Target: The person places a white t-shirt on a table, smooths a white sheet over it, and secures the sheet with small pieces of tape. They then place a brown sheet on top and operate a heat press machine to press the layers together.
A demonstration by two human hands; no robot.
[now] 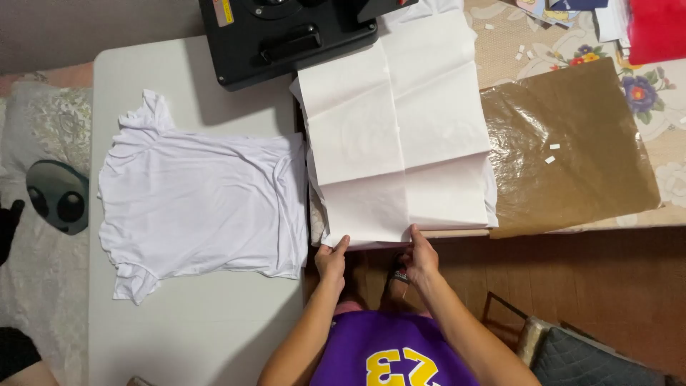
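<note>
A large creased white paper sheet (400, 136) lies over white fabric on a table edge. My left hand (332, 259) pinches the sheet's near left corner. My right hand (420, 256) grips the sheet's near edge a little to the right. A white t-shirt (200, 207) lies flat on the white table (186, 329) to the left, apart from both hands.
A black heat press machine (286, 36) stands at the back. A brown shiny sheet (572, 150) lies on a floral tablecloth (664, 114) at right, with red and mixed papers in the far corner. A cushion with an alien face (58, 194) sits far left.
</note>
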